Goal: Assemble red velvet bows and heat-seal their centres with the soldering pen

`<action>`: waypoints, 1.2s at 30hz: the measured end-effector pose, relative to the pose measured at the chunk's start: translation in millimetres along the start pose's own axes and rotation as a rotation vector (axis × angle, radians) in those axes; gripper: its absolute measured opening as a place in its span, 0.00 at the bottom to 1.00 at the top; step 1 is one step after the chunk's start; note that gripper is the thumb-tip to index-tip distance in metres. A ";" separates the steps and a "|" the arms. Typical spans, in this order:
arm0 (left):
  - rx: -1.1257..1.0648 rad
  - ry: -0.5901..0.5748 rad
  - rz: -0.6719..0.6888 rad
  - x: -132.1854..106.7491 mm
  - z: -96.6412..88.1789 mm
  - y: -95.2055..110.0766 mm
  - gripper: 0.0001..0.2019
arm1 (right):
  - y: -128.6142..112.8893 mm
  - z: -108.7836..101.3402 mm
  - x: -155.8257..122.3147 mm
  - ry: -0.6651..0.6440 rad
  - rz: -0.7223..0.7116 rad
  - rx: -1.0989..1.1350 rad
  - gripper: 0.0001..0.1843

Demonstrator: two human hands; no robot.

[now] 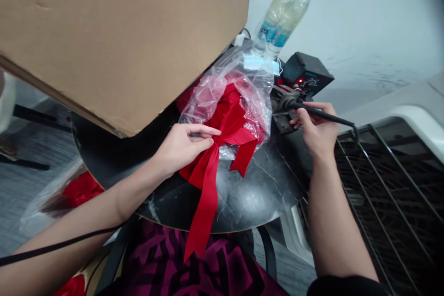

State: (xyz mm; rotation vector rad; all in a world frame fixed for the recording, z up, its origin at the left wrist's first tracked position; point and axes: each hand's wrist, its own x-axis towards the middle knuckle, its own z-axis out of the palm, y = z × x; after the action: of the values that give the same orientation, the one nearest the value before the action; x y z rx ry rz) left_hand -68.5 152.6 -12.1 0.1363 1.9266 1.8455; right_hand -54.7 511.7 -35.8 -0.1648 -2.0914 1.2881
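My left hand (183,145) pinches the knot of a red ribbon bow (222,145) on the round dark marble table (249,199); one long tail (204,208) hangs over the front edge. My right hand (317,132) is closed round the black handle of a soldering iron (312,110), its tip resting at a metal stand (282,111). The iron's cord (352,132) runs off to the right. A clear plastic bag (239,88) holding more red ribbon lies just behind the bow.
A large cardboard box (121,37) fills the upper left and overhangs the table. A black soldering station (307,74) and two water bottles (286,11) stand at the back. A black wire rack (391,189) is at right. Another bag of red ribbon (65,192) lies low at left.
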 end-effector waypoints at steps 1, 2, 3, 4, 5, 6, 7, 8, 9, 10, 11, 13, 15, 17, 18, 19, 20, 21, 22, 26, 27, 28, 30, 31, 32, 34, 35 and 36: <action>-0.002 0.001 -0.002 -0.2 0.0 0.8 0.13 | 1.1 -1.5 0.4 -0.007 -0.019 -0.024 0.18; -0.005 0.002 -0.005 -0.5 -0.1 1.6 0.13 | 2.3 -2.5 0.6 -0.011 -0.040 -0.049 0.18; -0.011 0.002 -0.010 -0.7 -0.1 2.3 0.13 | 3.4 -2.9 0.8 -0.015 -0.057 -0.070 0.17; -0.020 0.000 -0.016 -1.0 -0.2 3.1 0.13 | 4.3 -2.7 0.8 -0.019 -0.063 -0.080 0.17; -0.032 -0.008 -0.025 -1.3 -0.3 3.8 0.13 | 4.8 -1.9 0.7 -0.023 -0.055 -0.076 0.17; -0.045 -0.021 -0.036 -1.6 -0.6 4.4 0.12 | 4.9 -0.8 0.5 -0.030 -0.036 -0.061 0.17; -0.059 -0.039 -0.050 -2.0 -0.9 5.0 0.12 | 4.5 0.5 0.1 -0.037 -0.012 -0.042 0.18; -0.072 -0.058 -0.061 -2.4 -1.5 5.5 0.12 | 3.6 2.0 -0.3 -0.043 0.013 -0.023 0.18; -0.084 -0.080 -0.071 -2.8 -2.1 5.9 0.11 | 2.3 3.4 -0.9 -0.045 0.040 -0.005 0.19; -0.092 -0.100 -0.078 -3.2 -2.9 6.3 0.11 | 0.7 4.8 -1.7 -0.038 0.081 0.017 0.20; -0.099 -0.119 -0.082 -3.6 -3.8 6.5 0.11 | -1.2 6.1 -2.7 -0.025 0.135 0.043 0.22; -0.112 -0.155 -0.089 -4.3 -5.6 6.9 0.10 | -5.2 8.4 -5.5 -0.002 0.263 0.095 0.26; -0.123 -0.185 -0.096 -4.8 -7.0 7.0 0.10 | -10.2 9.4 -9.6 -0.011 0.376 0.121 0.27; -0.137 -0.209 -0.091 -5.1 -7.7 7.1 0.10 | -17.8 8.1 -16.4 -0.058 0.446 0.107 0.26; -0.142 -0.215 -0.083 -5.2 -7.9 7.1 0.10 | -23.4 6.5 -21.6 -0.084 0.476 0.094 0.26; -0.144 -0.219 -0.072 -5.3 -7.9 7.1 0.10 | -30.6 4.5 -28.2 -0.108 0.499 0.080 0.27; -0.146 -0.220 -0.058 -5.4 -7.8 7.1 0.10 | -39.5 2.5 -36.8 -0.129 0.515 0.066 0.27; -0.146 -0.217 -0.040 -5.6 -7.7 6.9 0.10 | -50.0 1.2 -47.2 -0.155 0.529 0.055 0.27; -0.148 -0.210 -0.020 -5.9 -7.4 6.6 0.09 | -61.6 1.1 -59.5 -0.183 0.539 0.052 0.27; -0.134 -0.186 0.097 -8.0 -5.5 5.3 0.10 | -107.5 22.8 -114.5 -0.584 0.734 0.196 0.29; -0.121 -0.187 0.127 -8.7 -4.7 5.2 0.10 | -115.7 33.5 -125.8 -0.607 0.755 0.273 0.27; -0.105 -0.190 0.152 -9.5 -3.8 5.3 0.10 | -122.0 45.3 -134.7 -0.555 0.770 0.347 0.27; -0.065 -0.189 0.192 -11.0 -1.9 6.0 0.10 | -129.6 68.0 -144.4 -0.430 0.817 0.478 0.26; -0.044 -0.185 0.207 -11.7 -0.9 6.6 0.10 | -131.5 77.3 -145.5 -0.376 0.840 0.529 0.25; -0.026 -0.180 0.221 -12.3 -0.1 7.3 0.10 | -132.8 84.6 -144.9 -0.335 0.862 0.570 0.25; -0.003 -0.174 0.240 -13.1 0.9 8.7 0.10 | -134.5 92.5 -140.5 -0.292 0.889 0.622 0.23; 0.002 -0.172 0.245 -13.3 1.0 9.2 0.10 | -135.3 93.7 -137.9 -0.277 0.895 0.634 0.22; 0.004 -0.174 0.245 -13.4 0.7 9.5 0.10 | -136.0 93.6 -135.6 -0.264 0.895 0.640 0.21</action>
State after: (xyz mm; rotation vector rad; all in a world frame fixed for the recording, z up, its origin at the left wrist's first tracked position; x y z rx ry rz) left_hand -58.7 149.1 0.6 0.5380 1.8597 1.9119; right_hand 24.8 314.6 -13.8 -0.7262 -1.7106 2.5546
